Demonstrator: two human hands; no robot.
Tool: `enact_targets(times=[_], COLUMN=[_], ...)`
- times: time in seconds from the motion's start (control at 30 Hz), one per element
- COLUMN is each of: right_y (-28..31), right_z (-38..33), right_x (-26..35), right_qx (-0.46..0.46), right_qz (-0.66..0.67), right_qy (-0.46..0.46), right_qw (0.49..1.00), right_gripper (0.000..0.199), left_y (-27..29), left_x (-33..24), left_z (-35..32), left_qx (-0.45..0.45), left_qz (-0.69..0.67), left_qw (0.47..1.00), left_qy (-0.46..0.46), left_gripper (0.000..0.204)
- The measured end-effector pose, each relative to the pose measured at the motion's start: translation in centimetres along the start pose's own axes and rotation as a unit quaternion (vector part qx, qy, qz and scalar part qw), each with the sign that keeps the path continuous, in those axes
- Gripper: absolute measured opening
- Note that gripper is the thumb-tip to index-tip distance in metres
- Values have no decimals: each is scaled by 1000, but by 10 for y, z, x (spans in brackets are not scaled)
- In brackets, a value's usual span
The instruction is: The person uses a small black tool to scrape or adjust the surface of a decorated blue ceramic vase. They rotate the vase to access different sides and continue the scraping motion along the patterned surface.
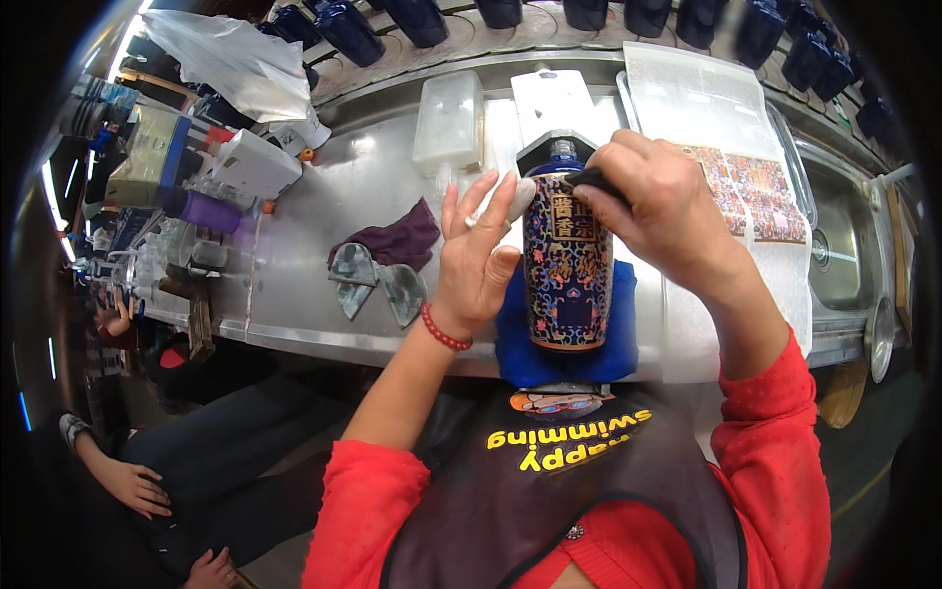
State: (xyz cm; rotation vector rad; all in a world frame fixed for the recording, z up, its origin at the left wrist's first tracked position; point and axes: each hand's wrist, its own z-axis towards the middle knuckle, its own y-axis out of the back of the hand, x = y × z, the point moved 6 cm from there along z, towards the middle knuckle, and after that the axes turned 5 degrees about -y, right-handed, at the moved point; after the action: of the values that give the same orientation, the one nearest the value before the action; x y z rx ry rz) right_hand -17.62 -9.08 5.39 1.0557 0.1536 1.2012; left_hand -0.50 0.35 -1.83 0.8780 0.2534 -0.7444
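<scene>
An ornate dark blue bottle (567,285), covered with a colourful pattern and gold characters, lies with its neck away from me on a folded blue cloth (618,344). My right hand (653,201) is closed round a small black tool (589,179), whose edge is at the bottle's shoulder; its full shape is hidden by the fingers. My left hand (476,260), wearing a red bead bracelet, is beside the bottle's left side with fingers spread. A pale grey covering or pad (520,199) shows at its fingertips against the bottle; I cannot tell which it is.
Printed patterned sheets (775,201) lie on white paper at the right, before a metal sink (842,236). A purple cloth (402,236) and grey-green pieces (378,280) lie left. Behind is a clear plastic box (448,123); blue bottles (348,34) line the back. Another person sits left.
</scene>
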Motion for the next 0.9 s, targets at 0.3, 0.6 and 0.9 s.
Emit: enact_targets(times=[0.3, 0.6, 0.9], right_y=[9, -25, -2], right_z=[9, -71, -32], right_x=[44, -45, -20], right_qx=[-47, 120, -28], right_qz=[-82, 198, 104], right_qy=[199, -65, 86], right_qw=[976, 971, 990], right_gripper=[14, 17, 20], left_y=[-5, -6, -10], left_x=[-19, -19, 1], left_z=[-44, -11, 27], left_qx=[-7, 95, 65], left_qz=[41, 50, 65], left_qw=[999, 988, 989], left_qy=[9, -115, -115], left_gripper=[68, 55, 56])
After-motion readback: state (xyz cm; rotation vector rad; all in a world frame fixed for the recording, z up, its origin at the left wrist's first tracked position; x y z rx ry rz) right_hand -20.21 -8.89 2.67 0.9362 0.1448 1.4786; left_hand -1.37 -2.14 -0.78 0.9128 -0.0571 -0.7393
